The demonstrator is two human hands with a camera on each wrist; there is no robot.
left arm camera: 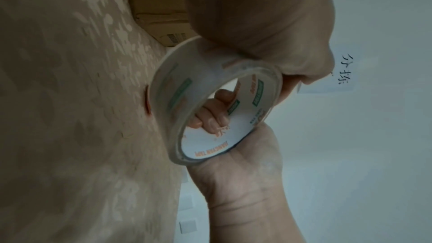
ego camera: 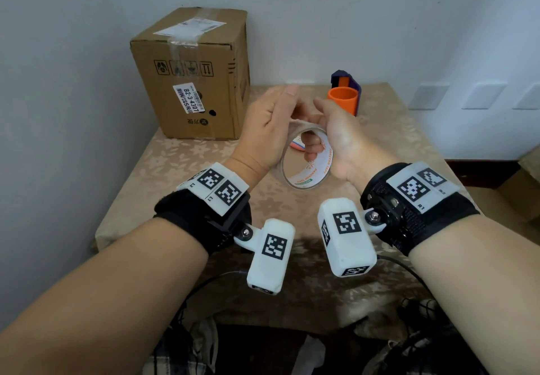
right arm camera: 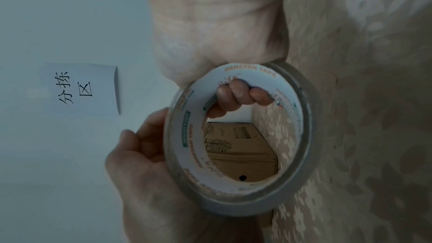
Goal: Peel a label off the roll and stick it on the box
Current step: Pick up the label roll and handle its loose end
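A roll of clear tape with a white printed core is held upright above the table between both hands. My right hand has its fingers curled through the core. My left hand cups the roll's outer band from the left, its thumb against the rim. No freed tape end can be made out. The brown cardboard box stands at the table's back left, taped along the top, with white labels on its top and front. The right wrist view shows the box through the roll.
The table wears a beige flowered cloth. An orange cup and a dark blue holder stand behind my hands. A small red-rimmed disc lies under the roll. Black cables trail off the front edge. A paper sign hangs on the wall.
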